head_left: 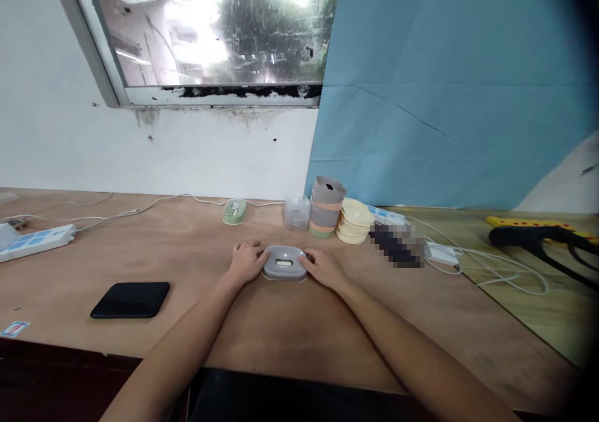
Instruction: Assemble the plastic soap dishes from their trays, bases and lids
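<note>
A grey, rounded plastic piece with a slot in its middle [284,253] lies flat on the wooden table; its exact kind is hard to tell. A pale rim shows along its underside. My left hand [246,263] grips its left side, thumb on the top edge and fingers curled beside it. At the opposite end, my right hand [325,268] holds the right side the same way. Just behind stand a stack of grey, orange and green rings [326,206], a pile of cream-coloured lids [354,221] and some clear plastic cups [296,211].
A green rounded piece [234,211] sits near the wall beside a white cable. On the left are a black phone [130,300] and a white power strip [40,242]. A white adapter [441,254] with loose cables and a dark, pixelated item [395,246] lie to the right.
</note>
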Action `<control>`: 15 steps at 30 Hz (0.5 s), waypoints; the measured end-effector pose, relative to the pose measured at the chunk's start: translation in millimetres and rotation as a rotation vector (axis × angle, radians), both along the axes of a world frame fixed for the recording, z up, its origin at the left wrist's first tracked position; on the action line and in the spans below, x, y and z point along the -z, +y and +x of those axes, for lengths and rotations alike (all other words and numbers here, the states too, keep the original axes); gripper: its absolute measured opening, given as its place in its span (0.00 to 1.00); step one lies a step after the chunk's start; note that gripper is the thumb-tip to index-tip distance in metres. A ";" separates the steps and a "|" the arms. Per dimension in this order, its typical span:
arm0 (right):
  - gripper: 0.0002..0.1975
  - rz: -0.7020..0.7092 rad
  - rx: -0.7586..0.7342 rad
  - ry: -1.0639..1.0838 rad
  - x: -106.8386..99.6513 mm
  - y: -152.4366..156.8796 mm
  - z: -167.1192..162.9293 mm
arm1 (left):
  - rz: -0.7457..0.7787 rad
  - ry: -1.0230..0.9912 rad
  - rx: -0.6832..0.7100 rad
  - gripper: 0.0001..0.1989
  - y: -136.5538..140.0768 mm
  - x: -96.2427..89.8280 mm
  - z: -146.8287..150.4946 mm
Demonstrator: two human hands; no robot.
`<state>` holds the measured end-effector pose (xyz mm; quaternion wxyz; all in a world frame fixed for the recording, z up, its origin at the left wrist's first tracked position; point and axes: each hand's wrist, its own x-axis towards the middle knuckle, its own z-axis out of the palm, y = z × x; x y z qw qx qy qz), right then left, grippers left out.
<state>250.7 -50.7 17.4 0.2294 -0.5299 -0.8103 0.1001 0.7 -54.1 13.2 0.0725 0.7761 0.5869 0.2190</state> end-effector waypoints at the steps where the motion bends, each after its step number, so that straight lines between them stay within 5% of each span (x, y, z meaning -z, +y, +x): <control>1: 0.19 -0.001 0.001 -0.003 0.1 0.5 0.1 | -0.004 0.000 0.001 0.23 0.8 1.6 -0.5; 11: 0.17 0.008 0.019 0.049 5.8 6.7 -0.9 | -0.035 0.023 0.010 0.24 3.9 7.0 -1.8; 15: 0.18 0.101 0.114 0.106 -13.3 29.9 -3.5 | -0.040 -0.022 0.003 0.27 1.8 5.9 -0.7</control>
